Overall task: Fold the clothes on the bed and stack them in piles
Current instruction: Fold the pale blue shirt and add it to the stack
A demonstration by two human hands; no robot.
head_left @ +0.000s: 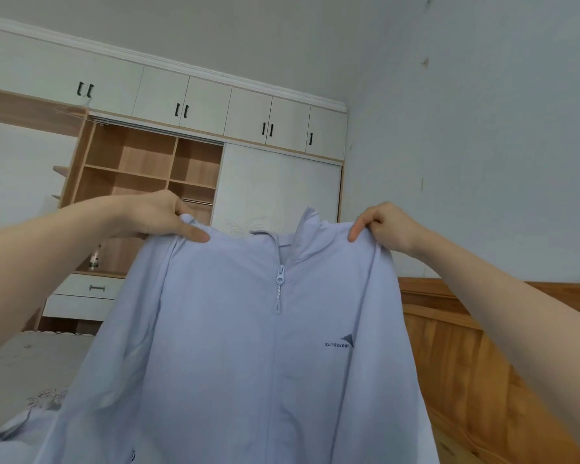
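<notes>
Above the bed (31, 366), held up at chest height in front of the person, hangs a pale blue zip-up jacket (235, 363). The left hand (158, 216) pinches the fabric at one shoulder, thumb pressed on the front and fingers curled behind; the right hand (385, 227) pinches the other shoulder in the same way. Both hands are clamped on the jacket and stand well apart, so the garment is spread wide and its front faces the camera. The zipper (279, 286) is closed up to the chest, the collar stands open above it, and a small dark logo (340, 342) sits on one side of the chest. One sleeve trails down at the lower left, and the hem runs out of view at the bottom.

As for progress, the jacket is fully open and flat with no fold made in it, so I judge this garment to be at the very start: shaken out and squared up, ready to be laid down. No folded pile shows on the visible part of the bed, though most of the mattress is hidden behind the jacket, so I cannot tell how many clothes are done or left. A wooden headboard (476, 356) stands to the right and a wardrobe (195, 155) fills the far wall.
</notes>
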